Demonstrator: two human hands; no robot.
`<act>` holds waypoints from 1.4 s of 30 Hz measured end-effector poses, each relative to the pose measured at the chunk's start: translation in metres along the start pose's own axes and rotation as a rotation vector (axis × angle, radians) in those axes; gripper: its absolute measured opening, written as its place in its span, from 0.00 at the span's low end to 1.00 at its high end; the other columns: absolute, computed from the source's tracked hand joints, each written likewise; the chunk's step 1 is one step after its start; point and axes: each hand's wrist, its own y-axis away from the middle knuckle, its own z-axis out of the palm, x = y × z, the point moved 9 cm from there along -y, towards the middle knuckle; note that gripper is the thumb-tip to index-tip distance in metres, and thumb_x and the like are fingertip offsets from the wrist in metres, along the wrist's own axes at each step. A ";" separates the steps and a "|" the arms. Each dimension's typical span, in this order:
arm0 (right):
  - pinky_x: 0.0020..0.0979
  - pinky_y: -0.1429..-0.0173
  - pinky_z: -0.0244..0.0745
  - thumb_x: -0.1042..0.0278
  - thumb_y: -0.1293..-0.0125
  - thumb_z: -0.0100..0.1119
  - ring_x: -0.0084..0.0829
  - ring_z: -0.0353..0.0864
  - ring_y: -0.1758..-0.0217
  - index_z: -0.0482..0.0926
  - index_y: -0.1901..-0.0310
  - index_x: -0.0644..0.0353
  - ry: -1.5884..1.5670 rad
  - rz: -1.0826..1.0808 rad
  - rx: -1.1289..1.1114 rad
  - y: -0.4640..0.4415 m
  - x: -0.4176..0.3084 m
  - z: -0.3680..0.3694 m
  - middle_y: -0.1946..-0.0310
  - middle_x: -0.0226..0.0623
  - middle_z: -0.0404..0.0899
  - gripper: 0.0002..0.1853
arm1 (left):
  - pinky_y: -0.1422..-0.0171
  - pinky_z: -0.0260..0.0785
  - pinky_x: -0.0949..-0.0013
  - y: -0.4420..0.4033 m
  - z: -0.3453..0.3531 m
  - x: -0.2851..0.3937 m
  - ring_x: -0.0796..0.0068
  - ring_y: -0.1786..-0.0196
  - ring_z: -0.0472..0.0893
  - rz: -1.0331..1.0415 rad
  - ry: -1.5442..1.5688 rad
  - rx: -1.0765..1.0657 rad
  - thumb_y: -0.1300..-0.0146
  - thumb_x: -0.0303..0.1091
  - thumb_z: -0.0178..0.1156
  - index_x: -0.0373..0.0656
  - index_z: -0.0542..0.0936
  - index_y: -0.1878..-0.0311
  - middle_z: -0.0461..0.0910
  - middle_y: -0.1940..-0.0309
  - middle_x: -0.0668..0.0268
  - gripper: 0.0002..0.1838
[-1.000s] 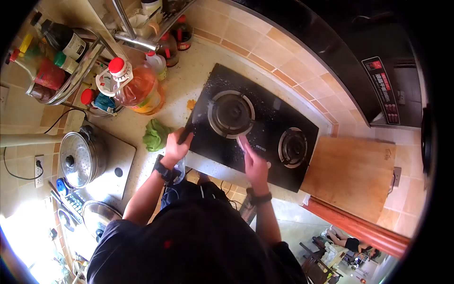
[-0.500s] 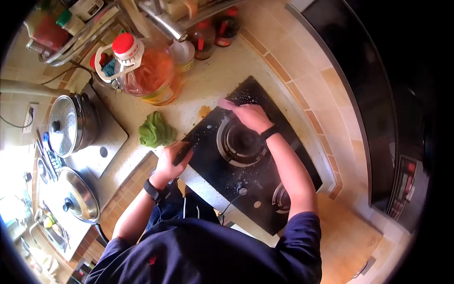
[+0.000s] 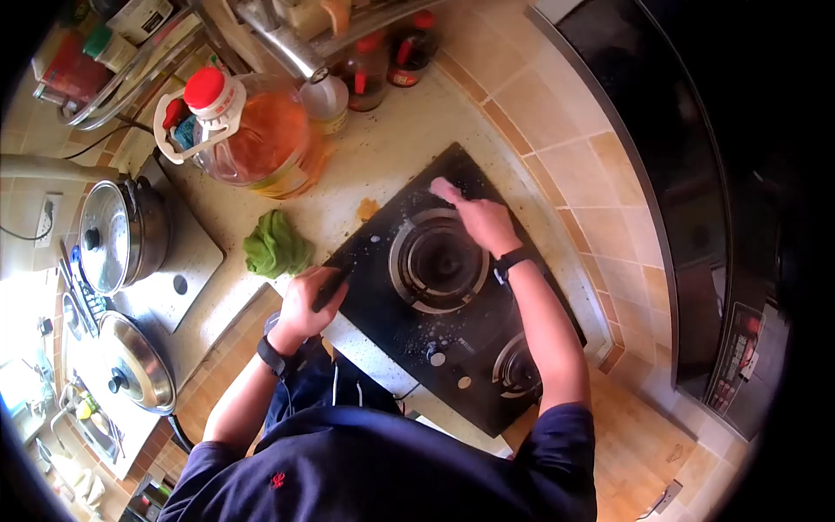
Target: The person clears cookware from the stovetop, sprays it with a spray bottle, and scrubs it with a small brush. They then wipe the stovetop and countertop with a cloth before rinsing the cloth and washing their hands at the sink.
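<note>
My right hand (image 3: 489, 226) is closed on a pink cloth (image 3: 446, 190), pressing it to the far side of the black gas hob (image 3: 383, 291), beyond the larger burner (image 3: 442, 261). Fingers wrapped, my left hand (image 3: 303, 304) grips a black object (image 3: 330, 290) at the hob's left edge; most of it is hidden, so its kind is unclear. White foamy droplets dot the glass near the control knob (image 3: 432, 351). A crumpled green bundle (image 3: 277, 244), cloth or leaves, lies on the counter just beyond my left hand.
A large oil jug (image 3: 261, 139) stands on the counter at the back left, with sauce bottles (image 3: 365, 74) beside it. Lidded pots (image 3: 117, 235) sit to the left. A brown stain (image 3: 367, 210) marks the counter. A wooden board (image 3: 639, 444) is at lower right.
My right hand has slid the pink cloth rightward across the hob's far part, and the foam spots there are largely gone. My left hand keeps its grip at the edge. The view has shifted slightly.
</note>
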 end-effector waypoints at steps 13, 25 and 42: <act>0.49 0.51 0.81 0.61 0.24 0.58 0.56 0.86 0.55 0.89 0.50 0.49 -0.231 0.326 -0.033 0.147 0.110 0.007 0.59 0.52 0.86 0.11 | 0.57 0.76 0.59 0.004 -0.002 0.012 0.50 0.63 0.85 -0.046 -0.014 -0.123 0.39 0.28 0.68 0.33 0.84 0.54 0.83 0.66 0.49 0.12; 0.48 0.50 0.82 0.65 0.30 0.62 0.51 0.87 0.57 0.88 0.53 0.49 -0.247 -0.087 0.149 0.052 0.076 0.014 0.59 0.45 0.89 0.08 | 0.57 0.76 0.57 0.008 0.015 0.021 0.47 0.62 0.84 0.028 -0.026 -0.151 0.40 0.28 0.68 0.33 0.84 0.54 0.84 0.65 0.49 0.12; 0.53 0.54 0.80 0.64 0.21 0.50 0.59 0.85 0.58 0.79 0.34 0.39 -0.331 0.319 0.231 0.156 0.114 0.054 0.62 0.55 0.85 0.18 | 0.58 0.75 0.60 0.013 0.016 0.018 0.50 0.62 0.85 0.019 -0.014 -0.133 0.41 0.27 0.69 0.31 0.84 0.54 0.84 0.64 0.48 0.13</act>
